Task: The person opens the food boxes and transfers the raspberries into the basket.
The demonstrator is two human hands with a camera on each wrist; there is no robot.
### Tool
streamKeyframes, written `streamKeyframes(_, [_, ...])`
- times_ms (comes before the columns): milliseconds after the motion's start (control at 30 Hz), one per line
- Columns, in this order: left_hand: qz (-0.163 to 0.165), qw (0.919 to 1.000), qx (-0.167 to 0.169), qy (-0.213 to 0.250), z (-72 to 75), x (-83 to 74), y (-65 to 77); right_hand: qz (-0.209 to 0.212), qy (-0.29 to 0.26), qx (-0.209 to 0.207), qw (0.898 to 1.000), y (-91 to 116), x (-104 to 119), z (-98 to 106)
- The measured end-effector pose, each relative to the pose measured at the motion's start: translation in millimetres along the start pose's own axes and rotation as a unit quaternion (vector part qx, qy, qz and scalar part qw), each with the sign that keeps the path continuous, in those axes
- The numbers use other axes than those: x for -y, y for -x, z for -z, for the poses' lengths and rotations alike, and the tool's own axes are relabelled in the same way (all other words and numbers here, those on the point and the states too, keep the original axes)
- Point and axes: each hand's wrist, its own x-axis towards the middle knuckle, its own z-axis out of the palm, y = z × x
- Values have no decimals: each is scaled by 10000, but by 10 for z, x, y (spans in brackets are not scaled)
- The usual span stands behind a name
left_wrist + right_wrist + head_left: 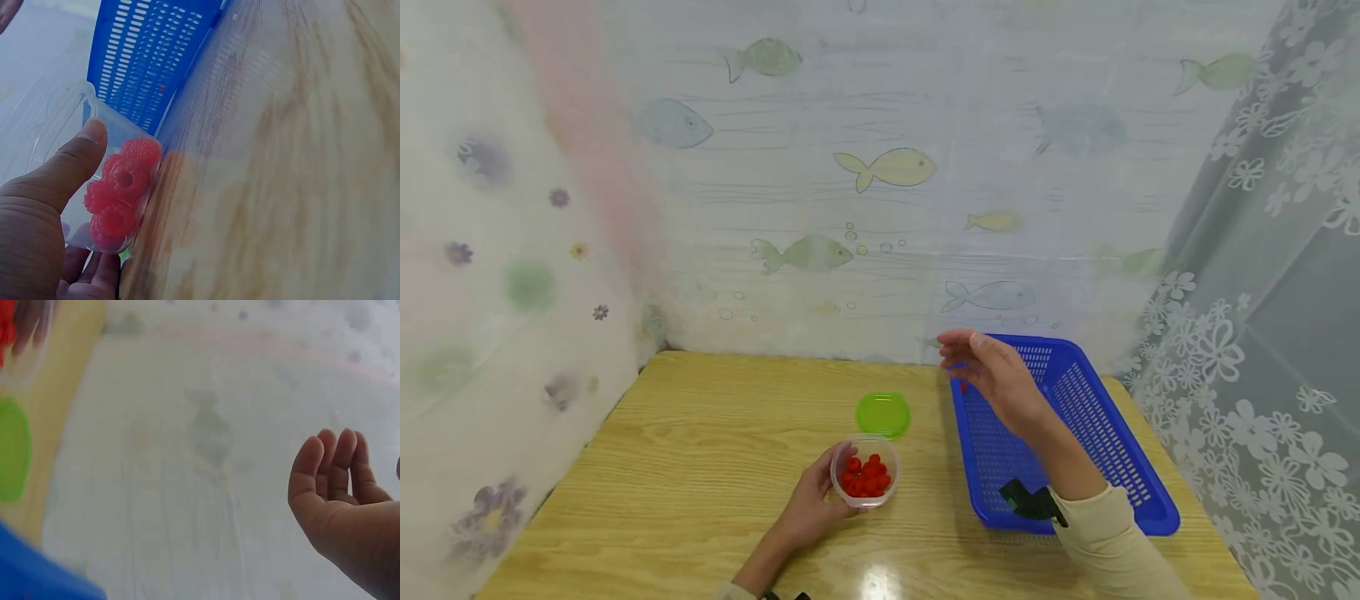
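Note:
My left hand [812, 503] grips a small clear plastic container [871, 448] on the table, with the thumb on one side and the fingers on the other. Several red raspberries [867, 478] lie inside, piled on its bottom. In the left wrist view the raspberries [128, 178] show through the clear wall. Over the far left part of a blue plastic basket [1093, 408] hovers my right hand [1000, 379], holding nothing. Its fingers are loosely bent in the right wrist view. One small red piece [964, 387] shows at the basket's left side, below the right fingers.
A round green lid [883, 415] lies flat on the wooden table [700, 458], just behind the container. The basket takes up the table's right side. Fish-patterned sheeting [887, 250] hangs behind, and a flowered curtain [1262, 400] hangs at the right.

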Motion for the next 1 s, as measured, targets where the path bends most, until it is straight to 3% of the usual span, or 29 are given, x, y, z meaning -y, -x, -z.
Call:
streamKeyframes(167, [109,9999,-44,7,0,-4,-3,-234,-102,324,9991,124,-94,-378])
streamKeyframes(300, [82,10000,-30,-43,6,-1,-12,-492,759,392,9951,226,-292,-630])
streamKeyframes(433, [0,9999,7,-129,12,3,-14,-666,1703,335,9826,317,-572,-784])
streamKeyframes(767, [-141,9995,-24,-266,28,4,-8,-1125,3061,-251,9450,434,-1259,-917])
streamKeyframes(1000, [-209,9995,14,-219,20,12,-1,-1166,3226,235,9390,426,-1436,-912])
